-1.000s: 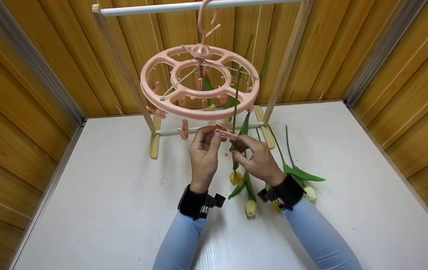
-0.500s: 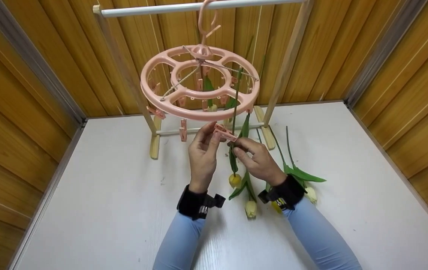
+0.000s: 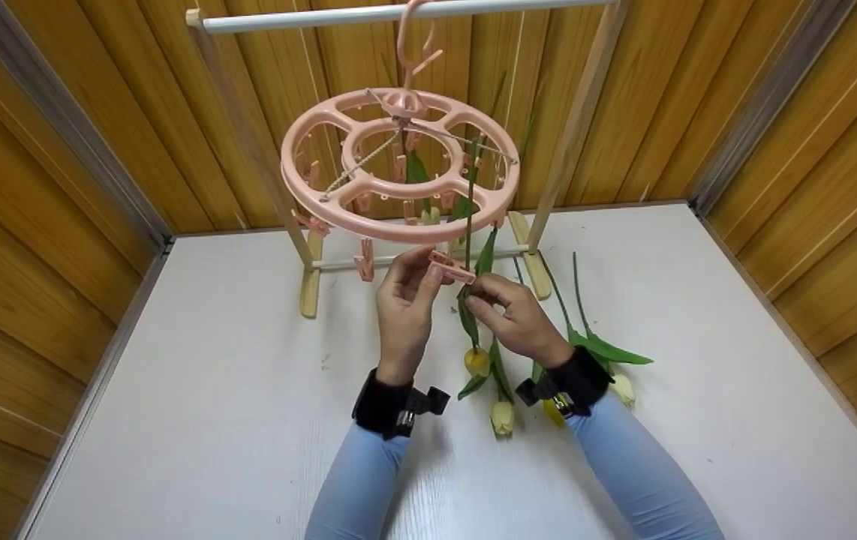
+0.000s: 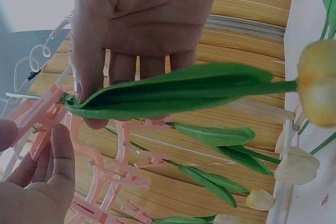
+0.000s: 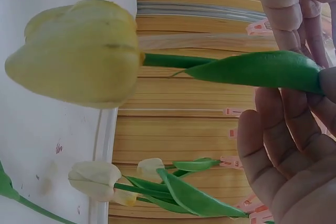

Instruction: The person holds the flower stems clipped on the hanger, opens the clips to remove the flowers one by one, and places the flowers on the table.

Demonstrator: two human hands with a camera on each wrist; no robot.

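Pale blue sleeves (image 3: 368, 480) and black wrist straps (image 3: 391, 405) come first, nearest the camera, over a white table (image 3: 196, 390). Just past them two cream-yellow tulips (image 3: 502, 416) lie on the table between the forearms, with more stems and green leaves (image 3: 608, 349) spread to the right beside the right wrist. Above these, the right hand (image 3: 518, 319) pinches the stem of a yellow tulip (image 3: 476, 361) between thumb and curled fingers; the flower hangs head down, its bloom below the hand and its thin stem running up through the ring overhead. In the right wrist view the bloom (image 5: 79, 51) fills the near field and the fingers close on the long leaf at the stem. Beside it, the left hand (image 3: 404, 311) squeezes a pink clip (image 3: 449, 266) between thumb and fingertips, the clip touching the stem just above the right hand's fingers; the left wrist view shows the clip (image 4: 44, 121) at the leaf's base. The clip hangs from a round pink peg hanger (image 3: 398, 169), whose hook sits over a white rail (image 3: 308, 16) of a wooden rack (image 3: 308, 277). Farthest back stand wooden plank walls (image 3: 61, 187).
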